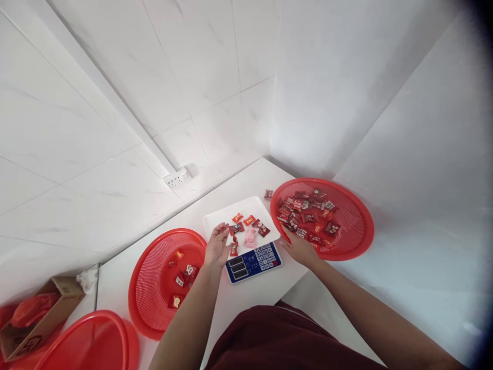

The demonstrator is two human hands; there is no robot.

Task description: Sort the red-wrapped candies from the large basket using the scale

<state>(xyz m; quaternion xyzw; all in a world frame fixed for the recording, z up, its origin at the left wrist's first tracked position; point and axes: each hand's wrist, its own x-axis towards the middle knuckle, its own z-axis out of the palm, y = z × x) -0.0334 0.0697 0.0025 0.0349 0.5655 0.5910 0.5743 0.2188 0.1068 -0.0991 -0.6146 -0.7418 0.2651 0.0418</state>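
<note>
Over the left side of a white scale tray (215, 218), my left hand (217, 245) is closed, with a small red wrapped candy (232, 235) at its fingertips. Its exact hold is partly hidden. On the tray lie several red and dark red candies (262, 227) and a clear packet of pink pieces (250, 237). My right hand (302, 250) is at the near left rim of a red mesh basket (364, 226), thumb and finger apart. Many wrapped candies (308, 218) fill the middle of that basket. Below the tray shows the scale's blue keypad panel (254, 262).
Left of the scale stands another red basket (138, 293) with several candies. A third red basket (127, 334) and a cardboard box (50, 329) with red plastic are at lower left. One loose candy (268, 194) lies behind the tray. White walls (215, 139) border the table (265, 177).
</note>
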